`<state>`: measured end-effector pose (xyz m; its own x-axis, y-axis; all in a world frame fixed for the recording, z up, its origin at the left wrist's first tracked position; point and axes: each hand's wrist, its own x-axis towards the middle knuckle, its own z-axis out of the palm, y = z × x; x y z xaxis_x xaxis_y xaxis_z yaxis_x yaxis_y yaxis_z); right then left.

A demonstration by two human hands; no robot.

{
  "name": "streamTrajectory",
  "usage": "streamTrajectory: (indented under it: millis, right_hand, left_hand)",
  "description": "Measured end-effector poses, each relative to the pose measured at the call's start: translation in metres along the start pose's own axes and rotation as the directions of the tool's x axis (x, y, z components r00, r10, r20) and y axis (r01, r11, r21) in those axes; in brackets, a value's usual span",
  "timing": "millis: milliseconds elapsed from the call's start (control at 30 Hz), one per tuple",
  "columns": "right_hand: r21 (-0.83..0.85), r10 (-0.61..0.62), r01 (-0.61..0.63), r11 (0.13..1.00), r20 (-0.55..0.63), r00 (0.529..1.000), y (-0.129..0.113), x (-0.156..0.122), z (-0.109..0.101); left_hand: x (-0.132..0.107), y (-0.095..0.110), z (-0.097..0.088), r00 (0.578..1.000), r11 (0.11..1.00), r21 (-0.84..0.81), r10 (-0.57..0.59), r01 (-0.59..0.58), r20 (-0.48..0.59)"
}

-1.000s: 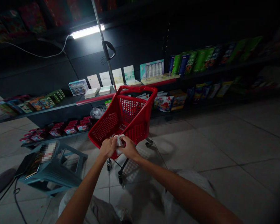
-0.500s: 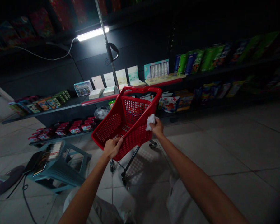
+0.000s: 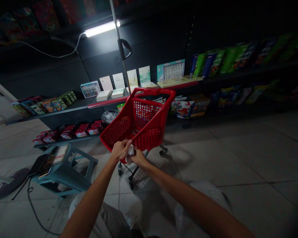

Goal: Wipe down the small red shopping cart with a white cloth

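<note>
A small red plastic shopping cart [image 3: 151, 135] with a perforated basket stands in front of me on dark metal legs with casters. My left hand [image 3: 120, 150] is closed over the near rim of the basket, thumb along the top edge. Close beside it, my right hand [image 3: 139, 157] grips a crumpled white cloth [image 3: 130, 153] against the near side of the basket. Some of the right fingers are hidden behind the cloth.
Shelves [image 3: 79, 105] with books, boxes and bags run behind the cart. A blue-grey plastic stool [image 3: 64, 175] bearing a dark device and a cable is at left. A metal pole [image 3: 124, 69] rises behind the cart, near a lit tube lamp [image 3: 101, 29].
My right hand has moved the white cloth left and down along the cart's side, from near the handle end to beside my left hand. The left hand keeps its hold on the rim.
</note>
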<state>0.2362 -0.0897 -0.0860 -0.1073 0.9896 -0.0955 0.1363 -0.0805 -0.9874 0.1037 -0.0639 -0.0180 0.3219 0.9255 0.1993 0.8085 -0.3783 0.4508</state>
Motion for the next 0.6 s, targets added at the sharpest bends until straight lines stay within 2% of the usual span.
streamTrajectory:
  millis: [100,167,233,267,300,367,400,467,533,600]
  right_hand:
    - [-0.006,0.013,-0.013,1.0,0.009,1.0,-0.005,0.01,-0.011]
    - [-0.006,0.024,-0.024,1.0,0.016,1.0,-0.008,0.021,-0.026]
    - [-0.05,0.011,-0.012,0.999,-0.016,1.0,-0.012,0.034,-0.05]
    - [-0.106,-0.012,0.006,0.994,-0.059,0.998,-0.015,0.041,-0.065]
    - [-0.186,-0.061,0.032,0.982,-0.153,0.986,-0.018,0.048,-0.083]
    - [-0.308,-0.143,0.02,0.951,-0.38,0.914,-0.023,0.061,-0.118]
    - [-0.308,-0.153,-0.001,0.951,-0.476,0.866,-0.025,0.066,-0.134]
    - [-0.246,-0.141,-0.007,0.969,-0.58,0.802,-0.028,0.072,-0.156]
    - [-0.193,-0.123,0.008,0.981,-0.595,0.794,-0.027,0.075,-0.16]
    - [-0.174,-0.11,0.011,0.985,-0.573,0.812,-0.022,0.072,-0.143]
  left_hand:
    - [0.001,-0.001,-0.001,1.0,1.0,0.01,0.0,0.0,0.004]
    - [0.002,-0.003,-0.001,1.0,1.0,0.009,0.009,-0.009,0.008]
    - [0.002,-0.004,-0.001,1.0,1.0,0.009,0.014,-0.014,0.011]
    - [0.002,-0.004,-0.001,1.0,1.0,0.006,0.014,-0.014,0.01]
    - [0.002,-0.004,-0.001,1.0,1.0,0.002,0.013,-0.013,0.009]
    - [0.001,-0.004,-0.001,1.0,1.0,-0.006,0.013,-0.013,0.011]
    - [0.0,-0.004,-0.001,1.0,1.0,-0.009,0.012,-0.012,0.012]
    - [0.0,-0.004,0.0,1.0,1.0,-0.015,0.009,-0.009,0.016]
    - [0.0,-0.004,0.0,1.0,1.0,-0.018,-0.001,0.001,0.018]
    - [0.002,-0.004,0.001,0.999,0.999,-0.025,-0.035,0.035,0.017]
